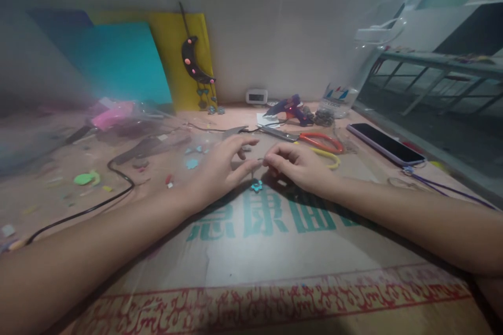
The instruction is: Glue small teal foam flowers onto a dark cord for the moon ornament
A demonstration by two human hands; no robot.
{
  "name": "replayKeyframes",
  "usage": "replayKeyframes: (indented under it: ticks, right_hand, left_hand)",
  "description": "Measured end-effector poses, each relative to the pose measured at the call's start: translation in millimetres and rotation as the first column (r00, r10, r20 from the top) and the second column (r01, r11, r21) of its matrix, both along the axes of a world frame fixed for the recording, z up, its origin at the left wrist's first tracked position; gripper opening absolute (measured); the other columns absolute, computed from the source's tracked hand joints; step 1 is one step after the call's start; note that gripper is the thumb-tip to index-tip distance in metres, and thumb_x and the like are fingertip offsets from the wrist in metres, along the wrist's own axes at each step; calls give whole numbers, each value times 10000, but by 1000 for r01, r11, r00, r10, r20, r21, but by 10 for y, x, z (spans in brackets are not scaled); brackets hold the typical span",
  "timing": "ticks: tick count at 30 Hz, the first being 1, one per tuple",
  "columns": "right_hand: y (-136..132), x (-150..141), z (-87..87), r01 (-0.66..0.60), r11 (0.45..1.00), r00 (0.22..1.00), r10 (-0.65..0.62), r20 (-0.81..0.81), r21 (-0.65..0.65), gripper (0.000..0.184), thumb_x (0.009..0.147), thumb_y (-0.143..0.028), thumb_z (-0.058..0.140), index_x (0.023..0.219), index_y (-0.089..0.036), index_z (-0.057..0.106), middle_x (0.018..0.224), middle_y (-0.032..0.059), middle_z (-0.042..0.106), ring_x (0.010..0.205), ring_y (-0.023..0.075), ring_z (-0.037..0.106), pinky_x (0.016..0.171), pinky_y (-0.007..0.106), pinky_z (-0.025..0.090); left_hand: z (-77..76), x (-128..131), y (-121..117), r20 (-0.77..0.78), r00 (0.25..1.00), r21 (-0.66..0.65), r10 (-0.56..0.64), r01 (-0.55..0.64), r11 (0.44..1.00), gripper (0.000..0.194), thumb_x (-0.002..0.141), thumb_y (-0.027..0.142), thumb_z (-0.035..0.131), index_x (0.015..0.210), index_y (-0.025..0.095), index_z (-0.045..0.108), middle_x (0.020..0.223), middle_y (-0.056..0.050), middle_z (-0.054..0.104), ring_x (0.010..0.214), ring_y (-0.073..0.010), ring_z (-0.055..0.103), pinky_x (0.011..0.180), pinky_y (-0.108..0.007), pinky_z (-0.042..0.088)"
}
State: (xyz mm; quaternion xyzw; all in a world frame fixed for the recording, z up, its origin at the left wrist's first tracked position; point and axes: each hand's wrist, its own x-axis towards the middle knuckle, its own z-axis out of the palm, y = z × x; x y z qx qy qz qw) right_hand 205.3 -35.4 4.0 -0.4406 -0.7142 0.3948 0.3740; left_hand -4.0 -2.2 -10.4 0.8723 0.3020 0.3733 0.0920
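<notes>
My right hand (296, 166) is closed in a pinch at the centre, its fingertips on a thin string (260, 159). Facing it is my left hand (230, 163), with thumb and forefinger apart; the thumb tip comes close to the string. Just below the left thumb is a small blue flower piece (257, 186), which seems to hang from a fine strand. Whether the left thumb touches that strand, I cannot tell. Left of my left hand, a flat blue flower (192, 164) lies on the printed cardboard (251, 256), with smaller blue pieces (199, 149) behind it.
Behind my hands lie orange-handled scissors (320, 141), a yellow-handled tool (328, 158) and a purple glue gun (291, 109). A phone (385, 144) rests at the right. A dark moon ornament (192, 63) hangs before a yellow board (167, 47). A black cord (118, 196) crosses the left side.
</notes>
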Motion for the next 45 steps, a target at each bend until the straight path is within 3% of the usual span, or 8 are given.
replayKeyframes:
  ticks: [6, 12, 15, 19, 24, 29, 35, 45]
  right_hand:
    - [-8, -9, 9, -59, 996, 997, 55, 59, 72, 348, 948, -429, 493, 771, -155, 613, 608, -21, 559, 492, 71, 495, 435, 182, 362]
    - [89, 21, -64, 37, 998, 990, -44, -132, -54, 273, 943, -373, 502, 1081, -182, 640, 683, -29, 596, 407, 52, 431, 356, 187, 306]
    - [106, 28, -73, 47, 998, 994, -50, -93, -32, 263, 898, -305, 570, 1117, -188, 656, 727, -15, 636, 463, 70, 486, 399, 203, 365]
    - [99, 37, -61, 40, 984, 999, -39, -11, 173, 298, 847, -285, 648, 1127, -187, 668, 857, 21, 689, 719, 132, 625, 631, 262, 510]
    - [58, 30, -36, 82, 925, 996, -91, 8, 371, 193, 823, -287, 688, 984, -181, 677, 869, 24, 706, 787, 151, 643, 734, 285, 521]
    - [32, 24, -14, 128, 929, 987, -153, 48, 347, 82, 841, -263, 664, 841, -187, 693, 784, 1, 713, 717, 136, 641, 663, 253, 488]
    - [44, 18, -19, 135, 924, 982, -173, 78, 359, 121, 847, -294, 665, 806, -183, 685, 744, -1, 708, 659, 131, 621, 620, 247, 458]
    - [35, 40, 44, 39, 904, 971, -136, 198, 427, 250, 937, -370, 529, 931, -172, 682, 842, 44, 720, 771, 169, 645, 693, 279, 467]
  left_hand:
    - [48, -6, -56, -82, 997, 46, 0, 4, 999, 212, 952, 324, 541, 909, 199, 707, 811, -21, 722, 764, -172, 628, 724, -302, 415]
    - [105, 2, -63, 3, 998, -70, 63, -63, 996, 203, 933, 307, 559, 835, 181, 684, 780, -4, 712, 742, -157, 630, 716, -281, 424]
    - [96, -5, -64, 7, 998, -65, 65, -65, 996, 199, 934, 306, 558, 843, 179, 683, 815, -9, 719, 778, -163, 637, 734, -285, 427]
    - [94, -3, -71, -5, 997, -46, 73, -73, 996, 199, 934, 303, 555, 852, 172, 679, 843, -21, 720, 808, -176, 636, 749, -300, 429]
    - [131, 13, -96, -22, 998, -58, 65, -66, 996, 205, 937, 303, 550, 836, 173, 673, 816, -12, 715, 790, -172, 635, 754, -305, 432]
    - [111, 6, -95, -24, 998, -50, 59, -60, 997, 206, 939, 318, 553, 859, 179, 682, 851, -16, 722, 811, -169, 639, 765, -302, 437]
    - [30, 4, -50, -25, 999, -35, 20, -21, 999, 317, 907, 390, 613, 1168, 215, 657, 1035, -35, 742, 879, -176, 659, 817, -314, 442]
    - [70, 11, -47, -44, 997, -46, 61, -63, 997, 182, 915, 321, 577, 892, 217, 725, 844, -23, 743, 785, -181, 638, 751, -319, 425]
